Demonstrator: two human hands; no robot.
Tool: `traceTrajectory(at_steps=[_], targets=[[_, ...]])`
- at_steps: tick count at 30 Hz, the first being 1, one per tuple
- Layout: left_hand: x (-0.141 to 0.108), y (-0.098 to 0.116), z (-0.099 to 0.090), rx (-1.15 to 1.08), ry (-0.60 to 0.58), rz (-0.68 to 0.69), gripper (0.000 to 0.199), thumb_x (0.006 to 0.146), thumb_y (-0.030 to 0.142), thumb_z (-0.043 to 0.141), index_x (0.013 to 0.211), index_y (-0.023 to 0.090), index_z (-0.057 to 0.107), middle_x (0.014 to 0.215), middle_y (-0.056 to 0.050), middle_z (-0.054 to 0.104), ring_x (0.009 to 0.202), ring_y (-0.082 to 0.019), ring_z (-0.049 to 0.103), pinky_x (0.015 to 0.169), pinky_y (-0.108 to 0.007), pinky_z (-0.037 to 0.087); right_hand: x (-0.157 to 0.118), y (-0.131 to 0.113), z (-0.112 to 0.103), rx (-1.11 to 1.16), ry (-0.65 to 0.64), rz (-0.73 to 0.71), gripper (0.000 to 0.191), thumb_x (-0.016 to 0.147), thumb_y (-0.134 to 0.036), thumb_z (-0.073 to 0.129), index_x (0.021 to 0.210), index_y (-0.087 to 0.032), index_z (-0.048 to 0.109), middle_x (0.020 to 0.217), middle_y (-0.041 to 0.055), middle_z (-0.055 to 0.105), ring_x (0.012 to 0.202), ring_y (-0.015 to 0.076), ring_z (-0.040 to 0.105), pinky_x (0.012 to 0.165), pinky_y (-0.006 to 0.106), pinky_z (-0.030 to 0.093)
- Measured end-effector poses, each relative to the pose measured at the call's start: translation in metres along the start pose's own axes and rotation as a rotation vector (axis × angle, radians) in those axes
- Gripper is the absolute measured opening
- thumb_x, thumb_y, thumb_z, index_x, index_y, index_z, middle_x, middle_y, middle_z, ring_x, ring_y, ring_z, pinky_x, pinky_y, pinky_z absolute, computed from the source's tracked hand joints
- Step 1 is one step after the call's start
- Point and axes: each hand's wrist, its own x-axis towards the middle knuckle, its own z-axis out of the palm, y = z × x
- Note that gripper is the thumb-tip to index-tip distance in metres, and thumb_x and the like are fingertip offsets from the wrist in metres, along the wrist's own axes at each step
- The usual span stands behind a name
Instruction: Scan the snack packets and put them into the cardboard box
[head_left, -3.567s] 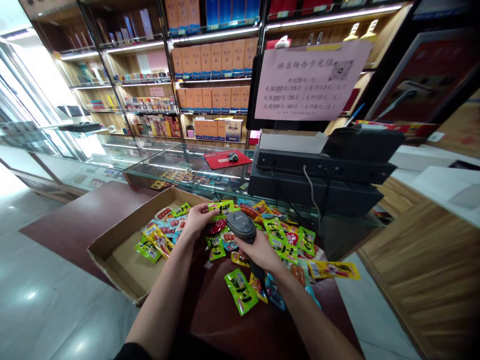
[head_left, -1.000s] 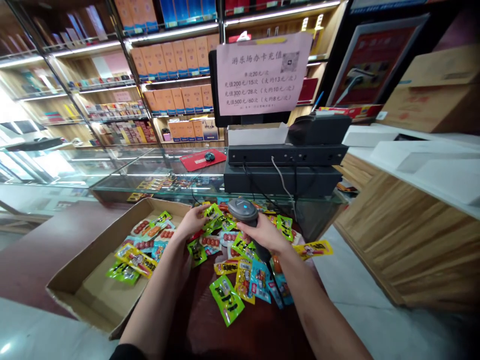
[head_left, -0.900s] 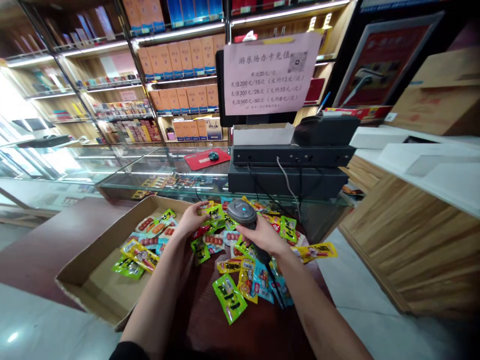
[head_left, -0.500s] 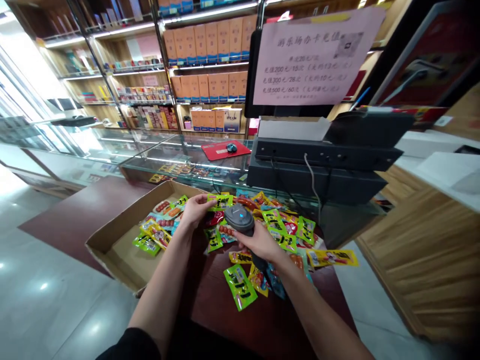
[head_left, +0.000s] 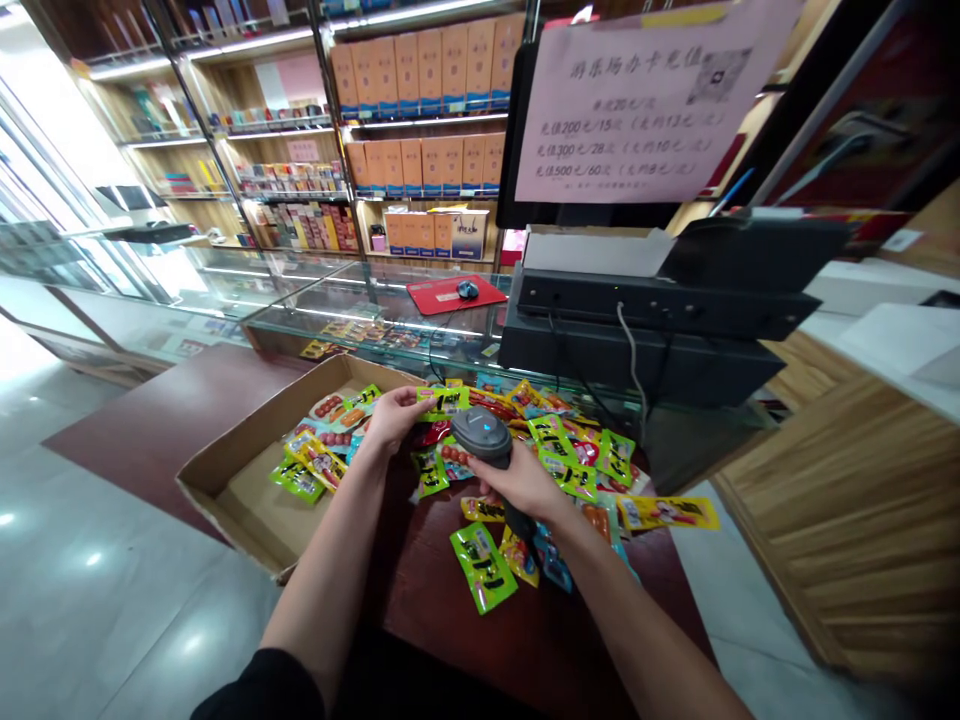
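Note:
My right hand [head_left: 521, 485] is wrapped round the handle of a dark grey barcode scanner [head_left: 480, 432], which has a small blue light lit on top. Between the fingertips of my left hand [head_left: 395, 418] is the end of a green snack packet [head_left: 446, 402], just beyond the scanner's head. Below and around both hands lies a loose pile of snack packets, with a green packet [head_left: 484, 567] nearest me and a long yellow packet [head_left: 667, 513] at the right edge. More packets, among them a yellow one [head_left: 315, 458], lie in a shallow cardboard box [head_left: 247, 500] left of my left forearm.
The packets and box rest on a dark red table [head_left: 409, 590]. Behind it stands a glass counter [head_left: 300, 310] with a red mouse pad [head_left: 442, 297] and a mouse. A dark till [head_left: 637, 350] and a monitor bearing a pink notice [head_left: 622, 120] stand at the back right.
The whole view has shifted slightly. Both hands keep their hold on the scanner and the green packet, with no clear movement relative to the pile.

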Motion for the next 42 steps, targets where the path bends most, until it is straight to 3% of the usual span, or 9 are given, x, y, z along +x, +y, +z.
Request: traceTrajectory(at_steps=[8,14,20,24,29,34,38,42], targets=[[0.002,0.001,0.002,0.046,0.014,0.019,0.042,0.050,0.037,0.083,0.081,0.012,0.068,0.070,-0.003,0.068,0.058,-0.010,0.059,0.057,-0.021,0.045,-0.001,-0.005,-0.001,-0.007,0.020,0.025,0.021,0.075,-0.038,0.066,0.077,-0.018,0.061,0.051,0.0010,0.060,0.044,0.0153,0.058,0.044,0.027,0.049],[0.006,-0.005,0.001,-0.013,-0.019,0.025,0.041,0.051,0.038,0.083,0.079,0.014,0.066,0.071,-0.003,0.069,0.061,-0.012,0.061,0.059,-0.023,0.047,-0.001,-0.003,-0.002,0.007,0.000,0.019,0.024,0.076,-0.041,0.065,0.074,-0.018,0.059,0.050,0.0005,0.059,0.042,0.0141,0.056,0.042,0.026,0.047],[-0.003,0.011,0.000,-0.007,0.024,0.028,0.038,0.050,0.036,0.083,0.072,0.013,0.063,0.068,-0.002,0.067,0.058,-0.010,0.059,0.057,-0.021,0.045,0.000,-0.002,-0.003,-0.012,0.008,0.005,0.027,0.075,-0.043,0.066,0.078,-0.017,0.059,0.052,0.0007,0.061,0.043,0.0141,0.057,0.043,0.025,0.048],[-0.011,0.029,-0.016,0.022,0.099,0.065,0.038,0.050,0.036,0.083,0.074,0.013,0.064,0.072,-0.003,0.068,0.062,-0.011,0.061,0.059,-0.022,0.047,0.001,-0.001,-0.003,-0.036,0.003,-0.002,0.027,0.076,-0.043,0.065,0.075,-0.017,0.058,0.052,0.0005,0.061,0.042,0.0138,0.057,0.043,0.025,0.047],[-0.022,0.049,-0.054,0.036,0.250,0.112,0.044,0.055,0.038,0.081,0.086,0.012,0.065,0.083,-0.008,0.069,0.068,-0.014,0.063,0.056,-0.021,0.047,0.003,0.003,0.000,-0.072,0.000,0.004,0.025,0.076,-0.041,0.065,0.074,-0.016,0.058,0.051,0.0005,0.060,0.041,0.0138,0.057,0.042,0.025,0.046],[-0.039,0.065,-0.084,-0.042,0.361,0.200,0.049,0.053,0.035,0.083,0.090,0.010,0.065,0.084,-0.008,0.068,0.073,-0.015,0.065,0.071,-0.029,0.054,0.005,0.009,0.003,-0.081,0.005,0.019,0.027,0.075,-0.042,0.066,0.079,-0.015,0.059,0.052,0.0004,0.060,0.042,0.0143,0.057,0.043,0.025,0.046],[-0.048,0.069,-0.090,-0.065,0.366,0.205,0.049,0.053,0.035,0.083,0.089,0.009,0.064,0.080,-0.006,0.067,0.070,-0.015,0.066,0.076,-0.034,0.056,0.009,0.014,0.003,-0.071,-0.014,0.019,0.029,0.075,-0.043,0.065,0.080,-0.015,0.059,0.053,0.0008,0.061,0.042,0.0145,0.058,0.044,0.026,0.047],[-0.045,0.062,-0.083,-0.047,0.336,0.188,0.047,0.054,0.036,0.083,0.089,0.010,0.065,0.080,-0.007,0.067,0.071,-0.016,0.067,0.076,-0.034,0.056,0.009,0.014,-0.001,-0.047,-0.010,0.004,0.029,0.075,-0.043,0.065,0.079,-0.015,0.059,0.053,0.0004,0.061,0.042,0.0137,0.057,0.044,0.025,0.046]])
